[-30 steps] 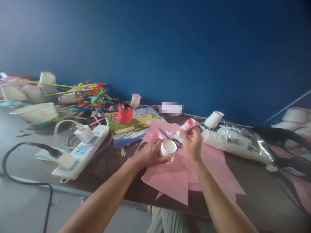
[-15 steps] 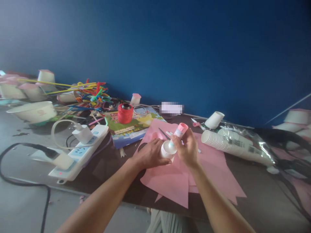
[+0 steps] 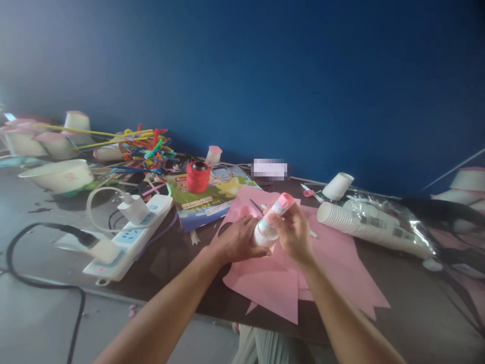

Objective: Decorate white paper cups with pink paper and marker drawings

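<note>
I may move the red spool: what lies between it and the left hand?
In the head view, part of the colourful booklet under the red spool, then an edge of the pink paper near the left hand.

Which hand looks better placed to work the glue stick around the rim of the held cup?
Right, I'd judge. The right hand holds the glue stick, tilted with its lower end at the cup's mouth; the left hand is wrapped around the white cup, seemingly steadying it.

Dim, soft light; hazy left side; glare on plastic; edges stretched.
</note>
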A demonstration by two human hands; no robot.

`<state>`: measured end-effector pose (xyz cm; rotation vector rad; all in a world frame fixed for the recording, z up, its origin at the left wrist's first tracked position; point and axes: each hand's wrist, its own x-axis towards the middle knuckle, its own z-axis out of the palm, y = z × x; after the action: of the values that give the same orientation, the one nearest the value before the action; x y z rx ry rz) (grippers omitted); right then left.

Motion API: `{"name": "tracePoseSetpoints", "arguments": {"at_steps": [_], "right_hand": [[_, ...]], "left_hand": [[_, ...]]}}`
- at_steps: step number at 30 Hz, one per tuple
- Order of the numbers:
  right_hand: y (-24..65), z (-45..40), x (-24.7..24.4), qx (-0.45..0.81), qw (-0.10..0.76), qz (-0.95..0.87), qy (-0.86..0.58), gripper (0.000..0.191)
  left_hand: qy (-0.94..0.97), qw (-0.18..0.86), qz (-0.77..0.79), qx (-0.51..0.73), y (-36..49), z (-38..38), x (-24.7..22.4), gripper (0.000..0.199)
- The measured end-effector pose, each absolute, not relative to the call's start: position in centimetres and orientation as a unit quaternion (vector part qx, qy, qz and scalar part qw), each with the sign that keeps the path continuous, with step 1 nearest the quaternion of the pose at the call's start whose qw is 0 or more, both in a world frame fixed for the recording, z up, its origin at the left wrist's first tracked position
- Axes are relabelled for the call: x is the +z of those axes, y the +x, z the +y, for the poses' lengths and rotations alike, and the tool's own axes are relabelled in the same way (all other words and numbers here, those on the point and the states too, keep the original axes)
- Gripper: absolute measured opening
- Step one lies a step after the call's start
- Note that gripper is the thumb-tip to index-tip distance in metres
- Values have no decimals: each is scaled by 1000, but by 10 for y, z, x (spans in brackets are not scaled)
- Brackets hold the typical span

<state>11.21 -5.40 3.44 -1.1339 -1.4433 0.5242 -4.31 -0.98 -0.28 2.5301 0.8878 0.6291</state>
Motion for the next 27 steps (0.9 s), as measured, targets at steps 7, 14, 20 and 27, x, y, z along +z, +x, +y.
{"name": "tracePoseSetpoints", "arguments": {"at_steps": [7, 14, 20, 27], "right_hand": [[112, -50, 36, 230, 609, -584, -485, 19], [109, -52, 38, 244, 598, -583, -493, 21], [106, -55, 40, 261, 584, -584, -500, 26], [109, -61, 42, 270, 543, -617, -503, 25]], "left_hand": [[900, 200, 319, 221, -43, -9, -4, 52], [903, 184, 316, 226, -43, -9, -5, 51], [904, 183, 312, 230, -43, -8, -6, 48], [905, 192, 292, 242, -42, -9, -1, 44]]}}
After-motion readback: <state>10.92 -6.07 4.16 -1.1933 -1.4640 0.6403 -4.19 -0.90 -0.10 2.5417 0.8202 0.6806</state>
